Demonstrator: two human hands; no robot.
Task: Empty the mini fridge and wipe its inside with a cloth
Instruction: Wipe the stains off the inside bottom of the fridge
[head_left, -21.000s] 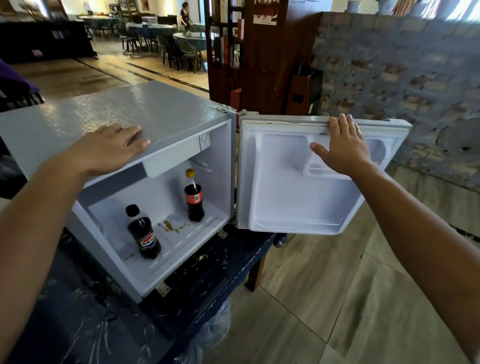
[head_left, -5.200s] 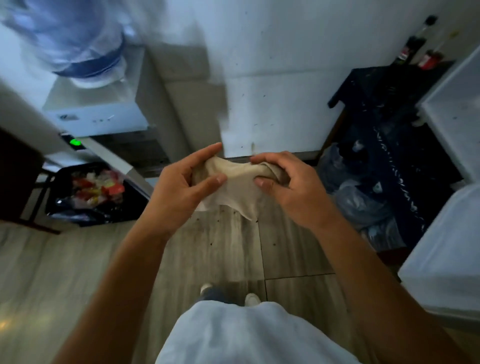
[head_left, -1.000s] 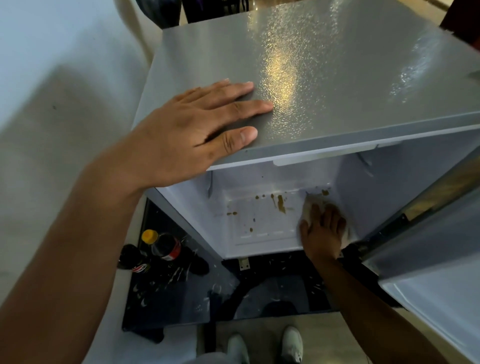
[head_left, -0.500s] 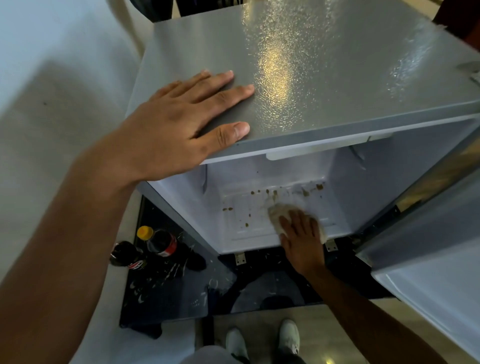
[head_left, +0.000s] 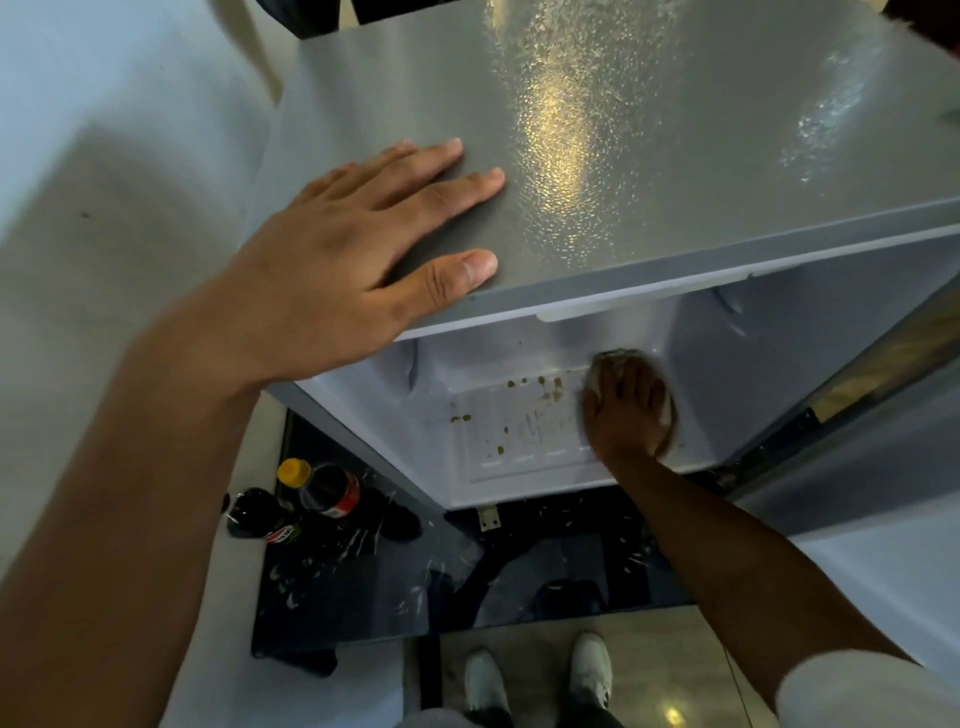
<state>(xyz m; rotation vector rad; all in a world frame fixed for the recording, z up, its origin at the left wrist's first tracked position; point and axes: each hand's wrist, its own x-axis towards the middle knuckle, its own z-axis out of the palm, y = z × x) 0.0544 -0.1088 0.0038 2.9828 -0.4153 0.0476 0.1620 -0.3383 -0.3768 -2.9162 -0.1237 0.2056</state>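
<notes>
- Both hands at work: the left hand lies flat with fingers spread on the grey top of the mini fridge, steadying it, while the right hand reaches inside and presses a pale cloth against the floor of the compartment, near its right wall.
- Emptying looks complete: no item shows in the visible part of the white interior, and two dark soda bottles stand close together on the dark table to the fridge's left.
- Wiping appears only partly done; brown stains dot the floor liner beside the cloth, with a scatter of smaller specks toward the front.
- Side walls, back and door seem yet to be cleaned, by this view.
- Count: one fridge, one cloth, two bottles, two hands, two white shoes on the tiled floor below.
</notes>
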